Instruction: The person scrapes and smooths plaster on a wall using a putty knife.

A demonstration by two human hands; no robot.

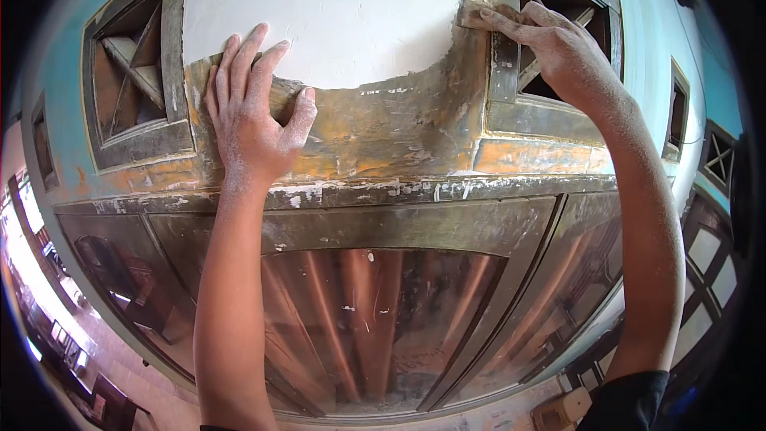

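Note:
My left hand (254,116) lies with fingers spread on the wall, its palm over the brown-stained strip and its fingertips on the lower left of the white patch. Pale dust coats both hands and forearms. In my right hand (562,48) is a thin, flat, smudged brown scraper (476,6), pinched between thumb and fingers. Its edge meets the right border of the white wall patch (335,24), beside the wooden frame of the right vent. The patch has a ragged, curved lower edge, with scraped brown and orange wall (383,132) below it.
Wooden vents with crossed slats stand left (132,72) and right (614,32) of the patch. A paint-spotted ledge (383,191) runs below, above glazed wooden panels with a reddish-brown curtain (371,319) behind. A brown plastic stool or chair (561,413) is at the bottom right.

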